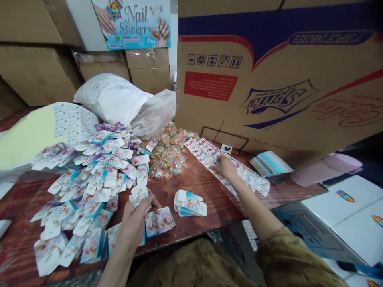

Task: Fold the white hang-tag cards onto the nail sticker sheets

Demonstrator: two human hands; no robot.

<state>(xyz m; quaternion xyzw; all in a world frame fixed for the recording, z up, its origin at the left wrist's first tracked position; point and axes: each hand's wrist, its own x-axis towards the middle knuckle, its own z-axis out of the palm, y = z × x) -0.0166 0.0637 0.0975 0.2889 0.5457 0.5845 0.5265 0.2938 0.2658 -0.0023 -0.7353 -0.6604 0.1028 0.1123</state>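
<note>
My left hand point(136, 219) is closed around a small flat nail-sticker carton point(139, 194), held upright above the near part of the table. Just beyond its fingers lie two filled-looking nail-sticker packs point(160, 221), side by side near the front edge. My right hand point(226, 168) reaches over strips of printed sticker sheets point(251, 177), its thumb and fingertips apart and resting on them. A small stack of cartons point(190, 203) sits between my hands. To the left spreads a large heap of flat blue and purple cartons point(95, 179).
Small bags of colourful candy point(170, 155) lie mid-table, beside a white sack point(112, 97). A big cardboard box point(215, 115) stands at the back right. Near it are a blue-white stack point(269, 163) and a pink cylinder point(326, 169). White boxes point(353, 203) stand at the right.
</note>
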